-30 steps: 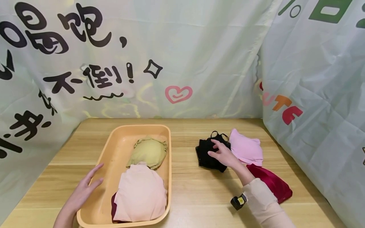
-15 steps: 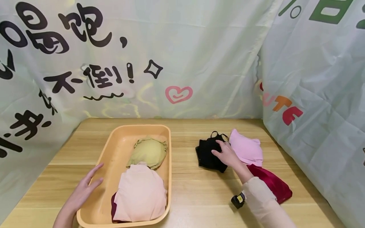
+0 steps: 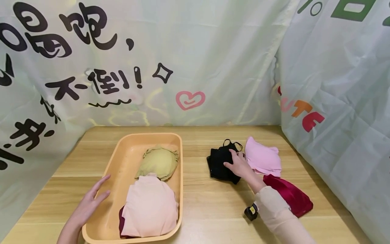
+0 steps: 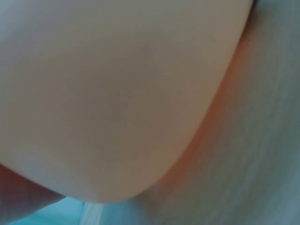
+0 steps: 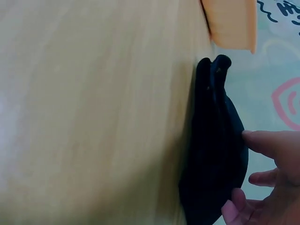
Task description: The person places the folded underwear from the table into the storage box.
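On the right half of the table lies a folded black strappy top point(image 3: 222, 164), two thin straps looping up at its back. My right hand point(image 3: 239, 165) is over its right side, thumb and fingertips gripping it; in the right wrist view the thumb touches its upper face, with the other fingers bent at its edge. My left hand point(image 3: 88, 203) rests at the left rim of an orange tray point(image 3: 181, 152), fingers loosely straight, holding nothing. Inside that tray are a folded olive garment point(image 3: 159, 162) and a pale pink one point(image 3: 150, 206). A blurred pale surface nearly fills the left wrist view.
Behind and right of the black top sits a folded lilac garment point(image 3: 263, 157). A dark red garment point(image 3: 289, 195) lies partly behind my right sleeve. Printed cloth point(image 3: 231, 67) hangs along the back and sides of the wooden table point(image 3: 201, 210).
My right hand has settled lower onto the black top, and both have shifted slightly left. The left hand and the tray have stayed put.
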`<state>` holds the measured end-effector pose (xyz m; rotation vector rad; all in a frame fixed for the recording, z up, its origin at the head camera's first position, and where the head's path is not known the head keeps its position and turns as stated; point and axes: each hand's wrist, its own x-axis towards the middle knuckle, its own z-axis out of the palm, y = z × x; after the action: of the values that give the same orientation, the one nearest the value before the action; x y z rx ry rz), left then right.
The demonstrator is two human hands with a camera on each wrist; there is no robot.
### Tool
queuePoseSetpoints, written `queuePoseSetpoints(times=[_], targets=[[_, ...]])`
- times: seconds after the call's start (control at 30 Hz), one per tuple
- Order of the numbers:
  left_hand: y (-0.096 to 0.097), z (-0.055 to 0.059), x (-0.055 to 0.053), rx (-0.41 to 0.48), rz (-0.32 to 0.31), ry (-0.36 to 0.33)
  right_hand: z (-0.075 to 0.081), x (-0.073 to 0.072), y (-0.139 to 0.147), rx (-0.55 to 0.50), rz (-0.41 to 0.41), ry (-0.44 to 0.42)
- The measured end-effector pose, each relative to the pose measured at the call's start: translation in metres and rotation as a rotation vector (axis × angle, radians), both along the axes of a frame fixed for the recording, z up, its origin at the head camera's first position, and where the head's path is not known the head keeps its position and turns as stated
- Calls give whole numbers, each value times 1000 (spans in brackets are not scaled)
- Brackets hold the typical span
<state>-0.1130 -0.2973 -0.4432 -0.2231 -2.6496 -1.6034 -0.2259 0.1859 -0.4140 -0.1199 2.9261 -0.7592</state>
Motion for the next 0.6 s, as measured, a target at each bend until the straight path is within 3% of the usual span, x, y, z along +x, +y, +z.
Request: queuePoseSetpoints(times=[0.17, 0.4, 0.6], targets=[[0, 0, 1, 1, 1, 1, 0, -4, 1, 25, -62, -18], [0, -3, 2, -22, 5, 36, -3, -4, 1, 195, -90, -135], [0, -3, 1, -10, 1, 28, 1, -12, 0, 197, -91, -176]])
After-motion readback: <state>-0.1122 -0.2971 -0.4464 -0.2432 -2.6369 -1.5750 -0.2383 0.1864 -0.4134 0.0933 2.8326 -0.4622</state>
